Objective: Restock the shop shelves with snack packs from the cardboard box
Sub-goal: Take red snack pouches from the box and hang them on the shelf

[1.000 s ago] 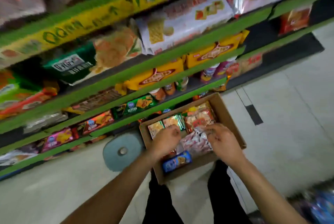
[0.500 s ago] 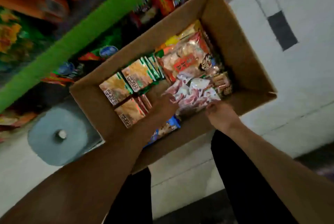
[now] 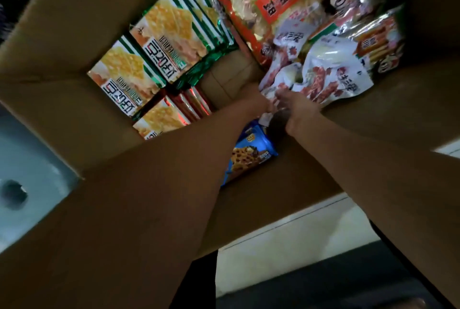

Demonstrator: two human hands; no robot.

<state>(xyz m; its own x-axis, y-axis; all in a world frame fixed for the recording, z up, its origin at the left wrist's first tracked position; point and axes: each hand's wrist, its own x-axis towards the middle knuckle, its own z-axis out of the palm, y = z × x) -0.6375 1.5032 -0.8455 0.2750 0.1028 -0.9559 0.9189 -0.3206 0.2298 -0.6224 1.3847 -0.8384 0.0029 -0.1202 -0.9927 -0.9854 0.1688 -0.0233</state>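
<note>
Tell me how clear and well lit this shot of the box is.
Head view: dim overall, forearms dark; the cracker packs read fairly sharp, while the white and red packets and both hands, left hand and right hand, are smeared by motion; wide-angle bend stretches the cardboard box walls.

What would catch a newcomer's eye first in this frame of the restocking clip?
Two bare forearms fill the lower half of the view, and the left hand and right hand meet deep in the open cardboard box. They meet at a heap of crinkled white-and-red snack packs on the box's right side. Left of them stand rows of green-edged cracker packs, and a blue cookie pack lies between the wrists.
</note>
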